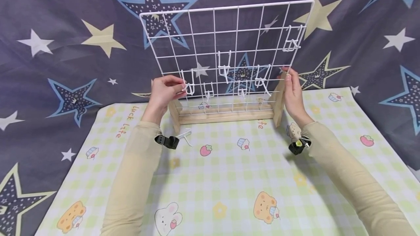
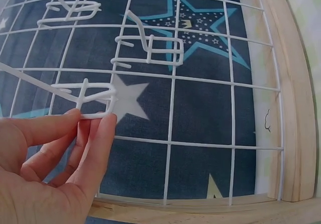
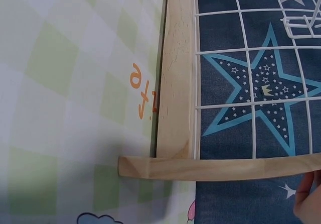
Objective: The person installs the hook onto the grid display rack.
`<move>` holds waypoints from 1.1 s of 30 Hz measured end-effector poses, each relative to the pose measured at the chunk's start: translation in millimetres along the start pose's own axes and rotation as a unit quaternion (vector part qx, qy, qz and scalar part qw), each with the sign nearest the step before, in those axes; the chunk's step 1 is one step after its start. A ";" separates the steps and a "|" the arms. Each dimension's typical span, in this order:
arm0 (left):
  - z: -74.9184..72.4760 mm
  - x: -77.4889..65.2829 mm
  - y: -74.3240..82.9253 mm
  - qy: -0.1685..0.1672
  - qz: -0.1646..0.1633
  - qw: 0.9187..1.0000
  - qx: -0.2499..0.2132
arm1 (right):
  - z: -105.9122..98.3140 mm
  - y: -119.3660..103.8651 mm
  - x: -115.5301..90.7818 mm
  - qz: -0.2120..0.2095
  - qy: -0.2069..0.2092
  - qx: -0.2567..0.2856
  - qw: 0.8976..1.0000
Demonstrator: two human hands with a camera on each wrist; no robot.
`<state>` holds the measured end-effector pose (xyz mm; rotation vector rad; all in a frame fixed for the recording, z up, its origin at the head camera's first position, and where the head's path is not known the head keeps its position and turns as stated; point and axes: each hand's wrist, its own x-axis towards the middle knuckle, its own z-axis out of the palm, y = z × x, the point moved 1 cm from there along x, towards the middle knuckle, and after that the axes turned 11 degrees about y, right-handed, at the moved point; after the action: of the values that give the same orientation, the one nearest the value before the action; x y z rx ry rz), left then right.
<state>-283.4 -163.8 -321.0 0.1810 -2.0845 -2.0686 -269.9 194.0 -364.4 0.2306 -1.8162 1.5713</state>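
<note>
A white wire grid rack [image 1: 226, 8] stands upright in a wooden base [image 1: 226, 117], with several white wire hooks hung on it. My left hand [image 1: 165, 92] pinches a white hook [image 2: 95, 94] between thumb and fingers at the grid's lower left. That hook lies against the grid wires in the left wrist view. On the opposite side, my right hand [image 1: 293, 94] grips the rack's right edge by the wooden side post [image 1: 279, 101], thumb in front. Only a few of its fingers [image 3: 307, 194] show at the corner of the right wrist view.
A loose white hook [image 1: 186, 134] lies on the checked tablecloth [image 1: 210, 181], close to the left wrist's black camera [image 1: 167, 141]. Other hooks hang at the grid's middle [image 1: 224, 70], right [image 1: 261, 82] and upper right [image 1: 291, 44]. A star-patterned curtain [image 1: 82, 6] rises behind the rack.
</note>
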 end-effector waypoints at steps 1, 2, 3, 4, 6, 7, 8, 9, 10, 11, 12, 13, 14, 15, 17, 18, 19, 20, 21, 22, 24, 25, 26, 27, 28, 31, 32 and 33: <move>0.3 -0.1 -0.4 0.000 0.001 1.000 -0.003 | 0.0 0.2 0.1 0.000 0.001 0.000 1.000; 0.1 -0.4 -0.9 0.001 0.002 1.000 -0.007 | 0.1 0.2 0.2 0.000 0.001 0.000 1.000; -0.2 -0.8 -1.2 0.003 0.002 1.000 -0.008 | 0.2 0.2 0.3 -0.001 0.001 0.001 1.000; -0.6 -1.2 -1.3 0.004 0.003 1.000 -0.010 | 0.2 0.0 0.3 -0.002 0.000 0.002 1.000; -1.4 -2.1 -1.3 0.006 0.003 1.000 -0.010 | 0.3 -0.6 0.4 -0.001 -0.001 0.002 1.000; -1.9 -2.7 -1.2 0.008 0.004 1.000 -0.010 | 0.4 -1.2 0.3 0.000 -0.001 0.002 1.000; -2.3 -3.2 -1.4 0.011 0.005 1.000 -0.008 | 0.5 -1.8 0.2 0.001 -0.002 0.002 1.000; -2.5 -3.6 -1.5 0.012 0.006 1.000 -0.005 | 0.6 -2.4 0.1 0.001 -0.002 0.001 1.000; -2.8 -3.9 -1.8 0.012 0.006 1.000 -0.004 | 0.6 -2.8 0.0 0.004 -0.003 0.001 1.000; -2.9 -4.2 -2.2 0.012 0.006 1.000 -0.003 | 0.5 -3.1 -0.2 0.005 -0.004 0.002 1.000; -2.9 -4.8 -2.6 0.013 0.007 1.000 -0.001 | 0.4 -3.4 -0.4 0.006 -0.005 0.002 1.000; -3.0 -5.3 -3.4 0.013 0.008 1.000 0.000 | 0.2 -3.5 -0.7 0.008 -0.006 0.003 1.000; -3.0 -6.1 -4.3 0.013 0.009 1.000 0.003 | 0.0 -3.3 -0.8 0.009 -0.008 0.003 1.000; -3.0 -6.9 -5.7 0.011 0.012 1.000 0.008 | -0.3 -3.1 -0.9 0.009 -0.008 0.003 1.000; -3.6 -9.3 -10.5 0.003 0.015 1.000 0.017 | -0.9 -2.9 -1.1 0.008 -0.008 0.003 1.000; -4.3 -10.8 -14.1 -0.004 0.014 1.000 0.024 | -1.2 -2.9 -1.0 0.007 -0.008 0.002 1.000; -5.8 -12.3 -19.1 -0.014 0.011 0.999 0.030 | -1.4 -2.4 -1.2 0.008 -0.008 0.002 1.000; -7.5 -14.1 -24.4 -0.023 0.005 0.999 0.038 | -1.5 -2.0 -1.3 0.010 -0.007 0.001 1.000; -9.9 -15.5 -30.7 -0.033 -0.002 0.998 0.044 | -1.5 -1.6 -1.3 0.011 -0.008 0.001 1.000; -12.6 -17.1 -36.9 -0.043 -0.011 0.998 0.050 | -1.3 -1.2 -1.3 0.013 -0.009 0.003 1.000; -18.8 -19.9 -49.1 -0.061 -0.026 0.996 0.060 | -0.6 -0.5 -1.2 0.018 -0.011 0.005 1.000; -21.6 -21.1 -54.6 -0.069 -0.032 0.995 0.066 | -0.3 -0.3 -1.2 0.020 -0.012 0.006 1.000; -24.2 -21.8 -59.9 -0.076 -0.036 0.994 0.071 | 0.1 -0.1 -1.1 0.020 -0.012 0.007 1.000; -26.5 -22.6 -64.5 -0.083 -0.036 0.993 0.079 | 0.3 -0.2 -1.0 0.018 -0.011 0.008 1.000; -28.5 -23.4 -68.5 -0.091 -0.037 0.991 0.089 | 0.5 -0.2 -0.9 0.017 -0.010 0.008 1.000; -33.0 -25.2 -78.1 -0.112 -0.035 0.986 0.119 | 0.5 -0.7 -0.8 0.013 -0.006 0.010 1.000; -34.3 -25.8 -80.8 -0.118 -0.033 0.984 0.129 | 0.4 -0.9 -1.0 0.012 -0.004 0.012 1.000; -35.5 -26.5 -83.2 -0.123 -0.035 0.982 0.136 | 0.4 -1.1 -1.1 0.012 -0.003 0.012 1.000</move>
<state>-254.0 -193.5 -405.5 0.0392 -2.5423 -1.9183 -268.6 192.9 -364.2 0.2266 -1.8121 1.6103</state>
